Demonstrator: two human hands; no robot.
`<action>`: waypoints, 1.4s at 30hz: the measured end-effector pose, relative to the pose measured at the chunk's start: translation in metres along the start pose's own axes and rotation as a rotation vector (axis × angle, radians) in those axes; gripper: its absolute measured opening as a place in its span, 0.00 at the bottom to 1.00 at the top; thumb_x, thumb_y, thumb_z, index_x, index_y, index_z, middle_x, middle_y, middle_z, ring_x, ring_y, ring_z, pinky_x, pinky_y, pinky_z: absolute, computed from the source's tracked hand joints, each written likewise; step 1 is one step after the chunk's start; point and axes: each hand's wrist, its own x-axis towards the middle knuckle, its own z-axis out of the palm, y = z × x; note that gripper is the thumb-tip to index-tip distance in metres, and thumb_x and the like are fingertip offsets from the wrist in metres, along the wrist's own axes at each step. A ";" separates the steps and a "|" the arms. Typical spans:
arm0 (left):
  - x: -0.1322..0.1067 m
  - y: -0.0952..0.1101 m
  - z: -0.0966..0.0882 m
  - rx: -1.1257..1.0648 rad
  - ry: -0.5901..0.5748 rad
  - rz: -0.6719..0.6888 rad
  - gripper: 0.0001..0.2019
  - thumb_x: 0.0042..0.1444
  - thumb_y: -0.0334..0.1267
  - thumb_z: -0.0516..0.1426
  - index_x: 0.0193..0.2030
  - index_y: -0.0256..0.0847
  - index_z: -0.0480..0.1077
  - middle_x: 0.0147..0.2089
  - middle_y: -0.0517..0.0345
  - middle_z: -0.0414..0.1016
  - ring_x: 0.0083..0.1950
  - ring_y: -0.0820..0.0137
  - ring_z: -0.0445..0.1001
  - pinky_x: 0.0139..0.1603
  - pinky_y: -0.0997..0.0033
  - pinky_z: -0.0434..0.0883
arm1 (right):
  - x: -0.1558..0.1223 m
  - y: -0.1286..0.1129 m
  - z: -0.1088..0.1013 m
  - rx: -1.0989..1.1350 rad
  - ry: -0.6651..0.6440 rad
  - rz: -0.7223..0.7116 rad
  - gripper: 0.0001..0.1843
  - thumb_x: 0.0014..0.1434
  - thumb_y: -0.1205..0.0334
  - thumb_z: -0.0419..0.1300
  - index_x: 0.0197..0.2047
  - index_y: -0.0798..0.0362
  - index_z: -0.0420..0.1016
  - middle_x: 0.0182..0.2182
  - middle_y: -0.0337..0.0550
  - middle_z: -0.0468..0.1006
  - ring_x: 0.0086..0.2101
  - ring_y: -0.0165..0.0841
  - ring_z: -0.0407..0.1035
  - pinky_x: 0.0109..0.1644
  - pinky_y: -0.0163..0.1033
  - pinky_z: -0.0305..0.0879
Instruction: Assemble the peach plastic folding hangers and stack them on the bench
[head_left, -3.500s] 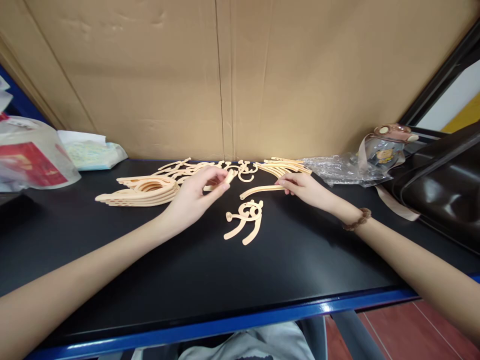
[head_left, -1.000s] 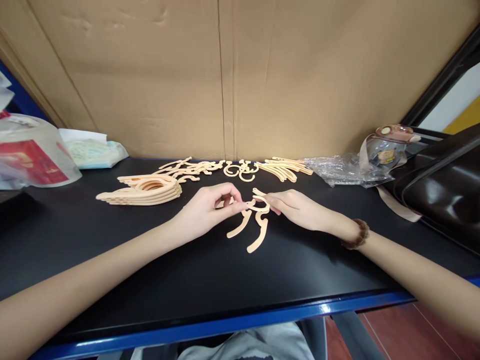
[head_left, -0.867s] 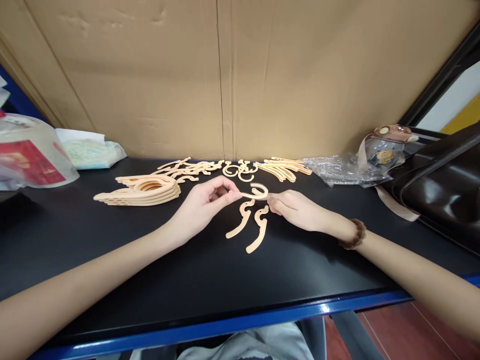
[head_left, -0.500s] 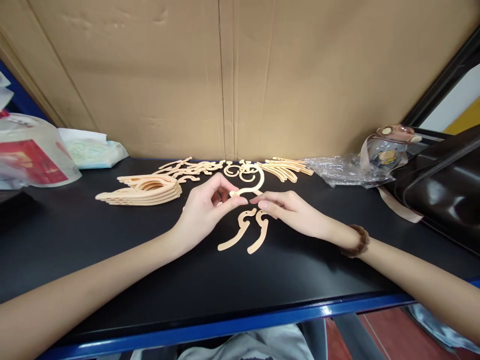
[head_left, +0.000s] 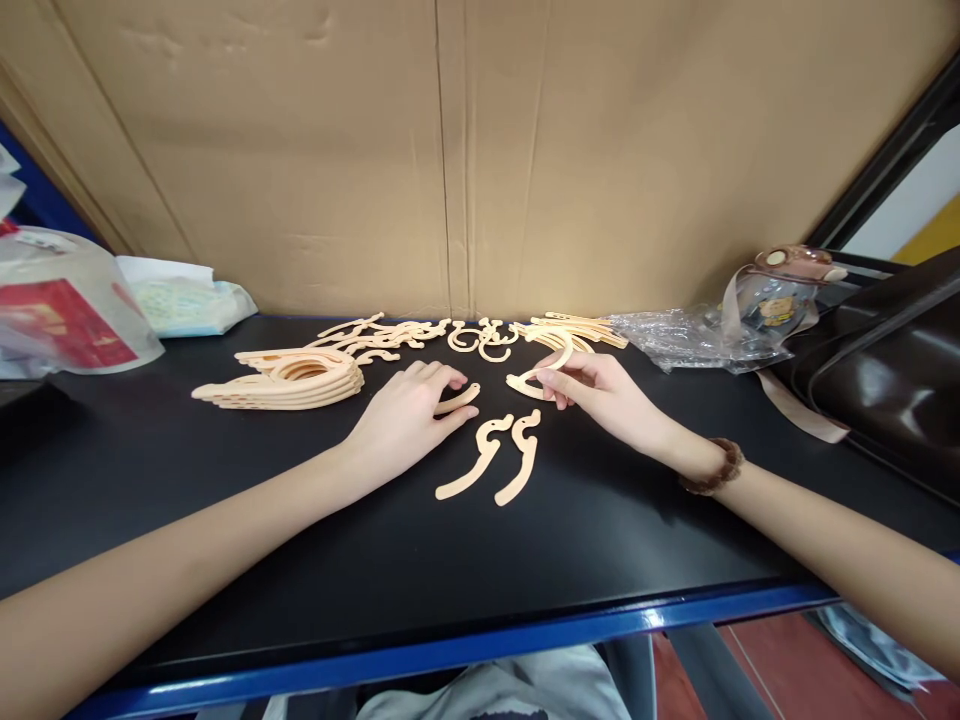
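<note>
My left hand (head_left: 409, 415) rests on the black table (head_left: 300, 540), fingers curled over a short curved wooden piece (head_left: 459, 399) that pokes out past the fingertips. My right hand (head_left: 596, 390) pinches a hook-shaped wooden piece (head_left: 541, 368), lifted a little off the table. Two curved wooden pieces (head_left: 495, 455) lie side by side just in front of both hands.
A stack of wide curved wooden parts (head_left: 289, 380) lies at the left. Loose small wooden parts (head_left: 420, 335) and thin strips (head_left: 581, 332) line the cardboard wall (head_left: 480, 150). Plastic bags (head_left: 67, 310) sit far left; crumpled plastic (head_left: 682, 340), a bottle (head_left: 772, 295) and a dark bag (head_left: 885, 370) at right.
The hook piece held between both hands went to my right hand, which drew it rightward. My left hand dropped onto the table over a short curved piece.
</note>
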 end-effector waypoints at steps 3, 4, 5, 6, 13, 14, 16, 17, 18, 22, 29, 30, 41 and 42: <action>0.001 0.001 0.002 -0.037 -0.039 -0.032 0.09 0.59 0.44 0.55 0.35 0.40 0.68 0.40 0.56 0.73 0.45 0.61 0.70 0.46 0.59 0.68 | -0.001 -0.001 -0.001 0.005 -0.032 -0.039 0.14 0.61 0.52 0.58 0.39 0.53 0.79 0.34 0.41 0.77 0.26 0.26 0.65 0.34 0.36 0.63; 0.001 0.002 0.001 -0.059 -0.040 -0.024 0.08 0.59 0.42 0.55 0.33 0.41 0.67 0.39 0.57 0.73 0.45 0.62 0.70 0.46 0.60 0.68 | -0.002 -0.001 -0.001 0.009 -0.045 -0.042 0.14 0.60 0.53 0.59 0.42 0.52 0.80 0.35 0.41 0.77 0.27 0.27 0.65 0.34 0.36 0.64; 0.001 0.004 0.001 -0.084 -0.034 -0.010 0.07 0.58 0.41 0.55 0.31 0.41 0.66 0.39 0.58 0.73 0.45 0.63 0.70 0.46 0.62 0.68 | -0.002 -0.001 0.000 0.011 -0.056 -0.036 0.14 0.60 0.53 0.59 0.44 0.51 0.80 0.35 0.41 0.78 0.27 0.27 0.66 0.34 0.36 0.64; 0.000 0.005 0.000 -0.112 -0.023 0.002 0.06 0.57 0.39 0.56 0.31 0.41 0.66 0.39 0.59 0.73 0.44 0.64 0.71 0.45 0.63 0.67 | -0.002 0.000 0.000 0.018 -0.062 -0.025 0.14 0.59 0.53 0.60 0.44 0.51 0.80 0.35 0.42 0.78 0.28 0.28 0.66 0.35 0.37 0.65; -0.006 0.013 -0.004 -0.147 -0.022 0.115 0.03 0.63 0.38 0.50 0.39 0.44 0.60 0.33 0.66 0.73 0.30 0.72 0.72 0.30 0.74 0.64 | -0.001 -0.001 0.002 0.208 -0.073 0.059 0.12 0.56 0.53 0.62 0.36 0.53 0.80 0.36 0.42 0.79 0.31 0.29 0.69 0.38 0.38 0.67; -0.007 0.015 -0.004 -0.134 -0.009 0.149 0.02 0.63 0.38 0.50 0.41 0.44 0.59 0.34 0.65 0.73 0.31 0.72 0.73 0.31 0.74 0.64 | -0.001 -0.002 0.002 0.228 -0.065 0.072 0.12 0.57 0.53 0.62 0.36 0.53 0.79 0.34 0.42 0.78 0.31 0.29 0.69 0.38 0.38 0.67; -0.009 0.017 -0.005 -0.099 0.016 0.215 0.03 0.64 0.38 0.48 0.43 0.44 0.59 0.36 0.64 0.74 0.33 0.71 0.74 0.32 0.74 0.65 | 0.000 -0.003 0.002 0.280 -0.047 0.092 0.12 0.57 0.54 0.61 0.35 0.54 0.78 0.31 0.40 0.76 0.30 0.29 0.69 0.37 0.37 0.67; -0.010 0.018 -0.005 -0.082 0.025 0.245 0.03 0.65 0.38 0.48 0.43 0.44 0.59 0.36 0.63 0.75 0.33 0.71 0.75 0.32 0.74 0.65 | 0.000 -0.004 0.002 0.310 -0.046 0.098 0.11 0.58 0.54 0.61 0.35 0.54 0.77 0.30 0.40 0.75 0.30 0.29 0.69 0.37 0.37 0.67; -0.010 0.019 -0.005 -0.067 0.031 0.271 0.03 0.65 0.38 0.47 0.43 0.43 0.59 0.36 0.63 0.75 0.32 0.71 0.75 0.32 0.74 0.66 | 0.000 -0.004 0.002 0.339 -0.050 0.104 0.10 0.58 0.55 0.60 0.35 0.54 0.76 0.30 0.40 0.74 0.31 0.29 0.69 0.37 0.37 0.68; -0.011 0.021 -0.006 -0.029 0.037 0.346 0.04 0.66 0.35 0.46 0.43 0.42 0.59 0.36 0.62 0.74 0.31 0.71 0.74 0.30 0.74 0.66 | -0.002 -0.005 0.002 0.439 -0.084 0.113 0.07 0.59 0.59 0.58 0.36 0.53 0.73 0.30 0.40 0.73 0.32 0.30 0.69 0.38 0.37 0.68; -0.013 0.026 -0.009 -0.008 0.027 0.386 0.05 0.64 0.31 0.44 0.41 0.42 0.59 0.35 0.59 0.73 0.31 0.70 0.72 0.31 0.73 0.64 | -0.004 -0.007 0.001 0.441 -0.192 0.111 0.06 0.60 0.59 0.59 0.37 0.52 0.71 0.32 0.39 0.75 0.31 0.29 0.69 0.39 0.36 0.66; -0.013 0.026 -0.009 -0.015 0.024 0.386 0.05 0.64 0.31 0.44 0.40 0.42 0.59 0.34 0.59 0.73 0.31 0.70 0.72 0.30 0.73 0.64 | -0.004 -0.007 0.001 0.435 -0.200 0.105 0.06 0.60 0.59 0.59 0.38 0.52 0.71 0.32 0.39 0.75 0.32 0.29 0.69 0.39 0.36 0.67; -0.014 0.027 -0.004 0.005 -0.014 0.496 0.06 0.66 0.34 0.44 0.41 0.40 0.59 0.35 0.58 0.73 0.32 0.70 0.72 0.31 0.72 0.65 | -0.004 -0.010 0.003 0.365 -0.258 0.040 0.06 0.61 0.59 0.59 0.39 0.53 0.72 0.30 0.38 0.75 0.32 0.28 0.69 0.41 0.36 0.66; -0.014 0.027 -0.004 0.002 -0.012 0.500 0.06 0.67 0.34 0.44 0.41 0.40 0.60 0.34 0.58 0.73 0.32 0.70 0.73 0.32 0.72 0.65 | -0.004 -0.011 0.003 0.356 -0.252 0.041 0.07 0.61 0.59 0.59 0.39 0.53 0.72 0.30 0.38 0.75 0.32 0.28 0.69 0.41 0.36 0.67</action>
